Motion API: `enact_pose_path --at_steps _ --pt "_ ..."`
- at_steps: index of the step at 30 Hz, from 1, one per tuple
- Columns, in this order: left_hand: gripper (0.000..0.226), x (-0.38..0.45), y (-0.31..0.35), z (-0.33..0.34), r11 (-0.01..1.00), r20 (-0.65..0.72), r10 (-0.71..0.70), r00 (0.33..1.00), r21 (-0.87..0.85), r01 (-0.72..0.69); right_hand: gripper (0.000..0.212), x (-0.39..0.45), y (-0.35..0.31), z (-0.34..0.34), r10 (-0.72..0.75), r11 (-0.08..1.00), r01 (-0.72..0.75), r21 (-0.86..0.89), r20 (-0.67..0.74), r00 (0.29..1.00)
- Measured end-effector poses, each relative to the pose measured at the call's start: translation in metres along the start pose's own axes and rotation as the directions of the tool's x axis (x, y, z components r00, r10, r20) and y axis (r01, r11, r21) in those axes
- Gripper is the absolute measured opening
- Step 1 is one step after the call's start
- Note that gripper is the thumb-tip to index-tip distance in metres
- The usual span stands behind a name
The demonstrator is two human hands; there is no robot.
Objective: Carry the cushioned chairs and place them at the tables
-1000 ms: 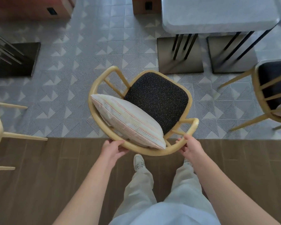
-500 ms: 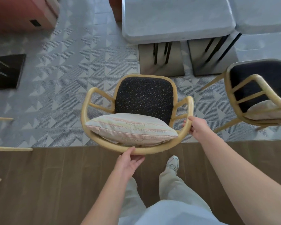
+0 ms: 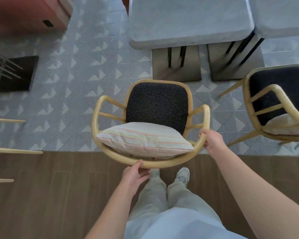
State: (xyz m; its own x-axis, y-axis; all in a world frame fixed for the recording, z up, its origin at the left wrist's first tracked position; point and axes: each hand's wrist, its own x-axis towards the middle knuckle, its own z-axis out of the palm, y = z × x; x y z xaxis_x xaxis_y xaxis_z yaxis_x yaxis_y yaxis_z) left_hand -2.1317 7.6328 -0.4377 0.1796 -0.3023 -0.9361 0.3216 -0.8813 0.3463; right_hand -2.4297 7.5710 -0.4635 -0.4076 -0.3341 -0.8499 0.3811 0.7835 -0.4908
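Below the grey tabletop (image 3: 188, 23), we hold the wooden armchair (image 3: 150, 163) by its curved back rail: our left hand (image 3: 134, 175) curls its fingers under the rail's middle, our right hand (image 3: 213, 139) wraps the rail's right end. A striped cushion (image 3: 143, 140) lies on its seat.

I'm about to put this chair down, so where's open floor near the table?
Bare tiled floor lies left of the held chair, between the dark floor plate and the table's base. It is crowded on the right: a second chair stands close beside the table bases. Both hands, left hand and right hand, grip the chair's rail.
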Motion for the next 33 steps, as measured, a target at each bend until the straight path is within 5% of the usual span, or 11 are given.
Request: enact_pose_path --at_steps 8,14,23,33 --pt "0.021 0.03 0.042 -0.036 0.969 -0.233 0.239 0.943 0.123 -0.216 0.027 -0.027 0.031 0.009 -0.002 0.999 0.001 -0.044 -0.002 1.0" --pt "0.029 0.046 0.078 -0.061 0.969 -0.161 0.236 0.958 0.111 -0.22 0.025 -0.045 0.056 0.024 0.13 0.985 -0.13 0.112 0.016 0.991" --pt "0.044 0.051 0.077 -0.061 0.979 -0.093 0.199 0.976 0.065 -0.194 0.018 -0.041 0.05 0.02 0.101 0.988 -0.101 0.119 0.008 0.995" --pt "0.042 0.021 0.04 0.049 0.971 -0.074 0.239 0.968 0.006 -0.239 0.016 0.01 -0.03 -0.064 -0.002 1.0 0.003 0.026 -0.039 0.999"
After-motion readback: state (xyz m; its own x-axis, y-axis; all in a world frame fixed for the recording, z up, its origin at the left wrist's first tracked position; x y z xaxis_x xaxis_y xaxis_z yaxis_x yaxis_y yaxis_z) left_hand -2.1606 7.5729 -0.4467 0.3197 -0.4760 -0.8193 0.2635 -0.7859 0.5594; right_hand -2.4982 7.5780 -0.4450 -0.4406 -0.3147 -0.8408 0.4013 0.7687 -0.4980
